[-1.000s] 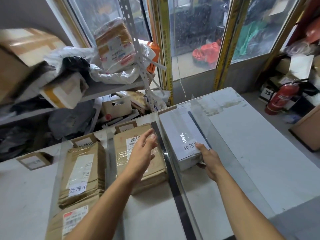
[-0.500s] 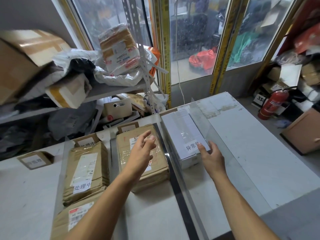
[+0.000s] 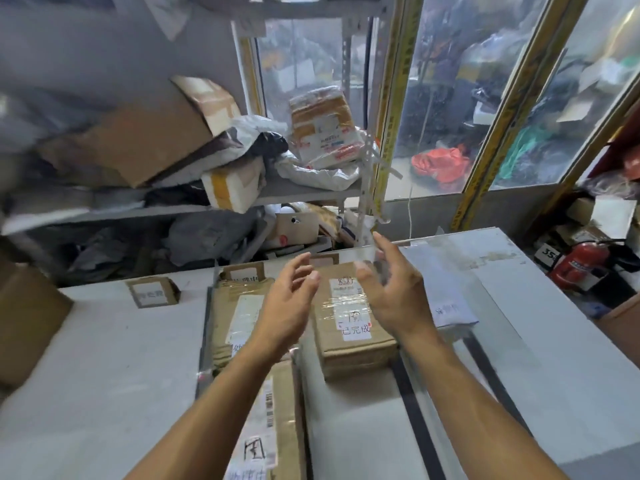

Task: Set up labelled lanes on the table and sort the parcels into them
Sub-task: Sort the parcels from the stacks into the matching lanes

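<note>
Head view is showing, nearest, a brown parcel (image 3: 273,427) lying at the bottom edge with a barcode label, partly covered by the left forearm. Just beyond it another brown parcel (image 3: 239,323) is lying in the same lane, and to its right, across a narrow gap, a taped parcel (image 3: 353,323) is sitting in the middle lane with a white sticker on top. A black tape line (image 3: 419,420) is running along the counter (image 3: 104,375) to the right of that lane, and past it a pale grey box (image 3: 446,303) is resting in the right lane. Both hands are hovering above the parcels: the left hand (image 3: 287,306) has its grip spread and is holding nothing, and the right hand (image 3: 394,292) is likewise spread, fingers curled, touching nothing that can be made out; motion blur is smearing the fingertips.

Judging by the lanes, sorting is looking close to done. To finish well, each parcel is wanting squaring inside its tape lines, label up, under the matching tent card.

Farther back, small cardboard label cards (image 3: 152,292) are standing at the lane heads; the left one has no parcel in front of it. Behind, a metal shelf (image 3: 304,192) is holding loose boxes and plastic mailers in a heap.
</note>
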A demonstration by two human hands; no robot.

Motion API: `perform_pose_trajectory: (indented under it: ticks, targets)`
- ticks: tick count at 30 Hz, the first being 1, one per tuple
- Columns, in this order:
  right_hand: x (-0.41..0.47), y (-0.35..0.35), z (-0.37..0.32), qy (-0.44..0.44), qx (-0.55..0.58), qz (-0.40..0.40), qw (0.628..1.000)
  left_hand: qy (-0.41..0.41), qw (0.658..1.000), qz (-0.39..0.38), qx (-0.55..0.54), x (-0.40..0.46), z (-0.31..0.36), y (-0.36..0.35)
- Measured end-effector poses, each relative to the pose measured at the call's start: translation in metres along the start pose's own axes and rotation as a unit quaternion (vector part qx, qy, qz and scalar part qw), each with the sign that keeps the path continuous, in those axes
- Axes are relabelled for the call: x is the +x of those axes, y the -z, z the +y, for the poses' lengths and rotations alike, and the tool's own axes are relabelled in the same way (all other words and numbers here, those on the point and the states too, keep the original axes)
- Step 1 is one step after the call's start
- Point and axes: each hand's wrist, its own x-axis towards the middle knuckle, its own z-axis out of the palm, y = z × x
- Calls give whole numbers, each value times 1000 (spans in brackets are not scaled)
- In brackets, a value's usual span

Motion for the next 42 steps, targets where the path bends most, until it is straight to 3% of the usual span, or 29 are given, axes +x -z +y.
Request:
perform_pose_trajectory:
  ticks: [6, 14, 20, 24, 32, 34, 37, 39, 42]
  targets:
    - [-26, -106, -114, 72, 50, -91, 992, -33, 995, 82, 38, -37, -15, 146]
    - [-87, -303, -241, 127, 47, -232, 963, 18, 972, 229, 56, -106, -77, 365]
    - [-136, -427, -306, 139, 66, -328, 932, 72, 950, 298, 62, -161, -126, 482]
    - [-172, -483, -320, 124, 63, -397, 907, 99, 930, 348, 68, -193, -148, 529]
    - [-246, -552, -353, 171, 45, -544, 820, 132, 871, 463, 100, -269, -182, 582]
    - [-255, -567, -358, 151, 45, -551, 819, 138, 835, 513, 143, -287, -192, 590]
    - [-260, -585, -359, 124, 18, -565, 815, 159, 743, 600, 250, -312, -212, 593]
    - [-262, -591, -358, 87, 6, -587, 805, 235, 715, 621, 218, -327, -228, 588]
    - [-265, -591, -358, 16, 32, -603, 797, 301, 733, 606, 63, -336, -247, 575]
